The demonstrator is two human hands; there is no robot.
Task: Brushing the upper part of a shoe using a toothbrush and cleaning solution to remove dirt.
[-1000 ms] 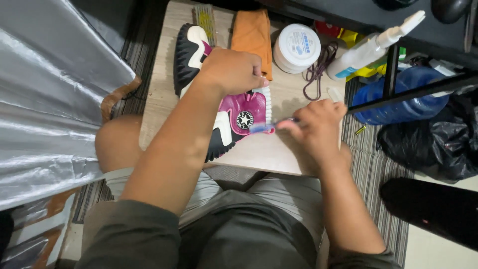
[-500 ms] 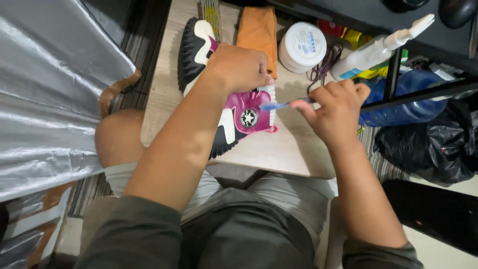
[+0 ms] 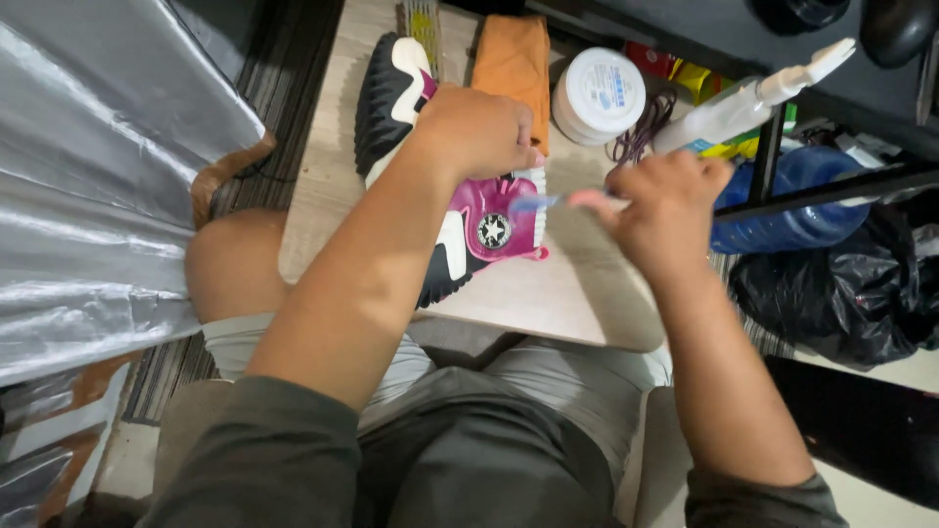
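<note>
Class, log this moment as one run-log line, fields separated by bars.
left hand: holds pink high-top shoe on board | right hand: grips small brush, bristles near shoe | nearby: orange cloth, white tub, spray bottle

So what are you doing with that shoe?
A person sits at a small wooden board with a pink, black and white shoe lying on it. The left hand presses down on the shoe, and the right hand holds a small brush with its tip by the shoe's pink side. Behind the shoe lie an orange cloth, a round white tub and a white spray bottle.
</note>
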